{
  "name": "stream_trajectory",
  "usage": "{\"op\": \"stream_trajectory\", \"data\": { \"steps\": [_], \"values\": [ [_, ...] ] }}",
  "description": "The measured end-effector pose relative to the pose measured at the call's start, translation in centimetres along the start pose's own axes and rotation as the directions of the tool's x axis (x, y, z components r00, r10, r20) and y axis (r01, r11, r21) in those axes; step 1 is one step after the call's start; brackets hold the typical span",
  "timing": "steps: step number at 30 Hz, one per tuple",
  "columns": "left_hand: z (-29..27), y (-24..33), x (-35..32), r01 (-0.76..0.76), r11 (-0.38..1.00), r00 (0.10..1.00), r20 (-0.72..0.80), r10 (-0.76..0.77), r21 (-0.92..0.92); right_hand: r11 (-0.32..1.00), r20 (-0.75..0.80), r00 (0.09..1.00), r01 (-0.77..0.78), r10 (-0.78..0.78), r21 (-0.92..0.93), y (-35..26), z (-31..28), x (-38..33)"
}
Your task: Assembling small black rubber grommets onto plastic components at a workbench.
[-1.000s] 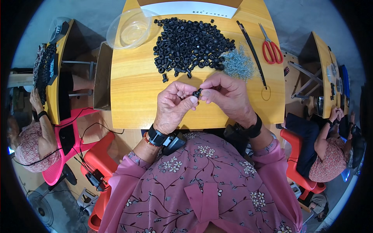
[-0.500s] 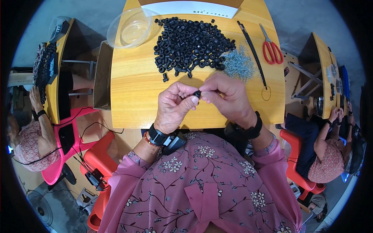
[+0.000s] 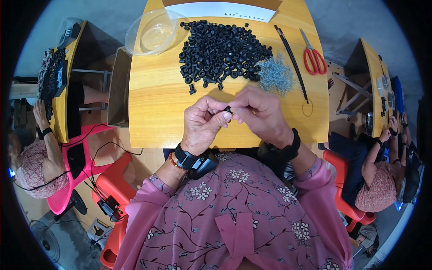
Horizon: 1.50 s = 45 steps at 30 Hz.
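Observation:
Between the thumb and forefinger of my left hand (image 3: 200,126) is a small black rubber-like part (image 3: 228,109). My right hand (image 3: 265,114) is closed in a pinch against the right side of this part. Whatever its fingertips grip is too small and covered to make out. Both hands are above the front of the wooden table (image 3: 157,108). Beyond them spreads a heap of similar small black parts (image 3: 216,54), some ring-shaped, some rounded. A loose pile of tiny pale blue, see-through pieces (image 3: 276,74) touches the heap's right side.
A clear plastic bowl (image 3: 155,38) stands at the back left, beside a white-fronted box (image 3: 220,10). Right of the piles lie a thin black rod (image 3: 291,56) with a wire loop (image 3: 307,108) and red-handled scissors (image 3: 314,61). Other people sit at tables on both sides.
Both hands stay together at nearly the same spot. My right fingers have shifted slightly around the black part, and the right hand has turned a little.

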<state>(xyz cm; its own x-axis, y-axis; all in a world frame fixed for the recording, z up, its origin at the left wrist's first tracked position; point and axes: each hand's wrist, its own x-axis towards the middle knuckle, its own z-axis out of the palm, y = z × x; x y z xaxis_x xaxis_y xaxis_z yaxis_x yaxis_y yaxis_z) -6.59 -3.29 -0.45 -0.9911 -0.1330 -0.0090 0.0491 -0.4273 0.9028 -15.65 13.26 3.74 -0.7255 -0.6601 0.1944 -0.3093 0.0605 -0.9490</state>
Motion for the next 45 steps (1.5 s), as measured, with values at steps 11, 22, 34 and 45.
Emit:
{"op": "stream_trajectory", "data": {
  "steps": [11, 22, 34, 45],
  "values": [
    [0.3, 0.5, 0.3, -0.013, 0.999, 1.0, 0.001, 0.013, 0.039, 0.997, 0.028, 0.998, 0.046, -0.047, 0.055, 0.2, 0.1, 0.2],
    [-0.3, 1.8, 0.7, 0.235, 0.949, 0.972, 0.051, -0.23, -0.212, 0.993, 0.014, 0.994, 0.112, -0.111, -0.043, -0.6, -0.1, 0.2],
    [-0.6, 1.9, 0.8, 0.304, 0.94, 0.946, 0.161, -0.28, -0.153, 0.991, 0.034, 0.993, 0.111, -0.109, -0.071, -0.9, -0.4, 0.1],
    [-0.4, 1.7, 0.1, 0.313, 0.911, 0.948, 0.139, -0.285, -0.268, 0.997, 0.059, 0.996, 0.063, -0.061, -0.034, -1.4, -0.1, -0.3]
  ]
}}
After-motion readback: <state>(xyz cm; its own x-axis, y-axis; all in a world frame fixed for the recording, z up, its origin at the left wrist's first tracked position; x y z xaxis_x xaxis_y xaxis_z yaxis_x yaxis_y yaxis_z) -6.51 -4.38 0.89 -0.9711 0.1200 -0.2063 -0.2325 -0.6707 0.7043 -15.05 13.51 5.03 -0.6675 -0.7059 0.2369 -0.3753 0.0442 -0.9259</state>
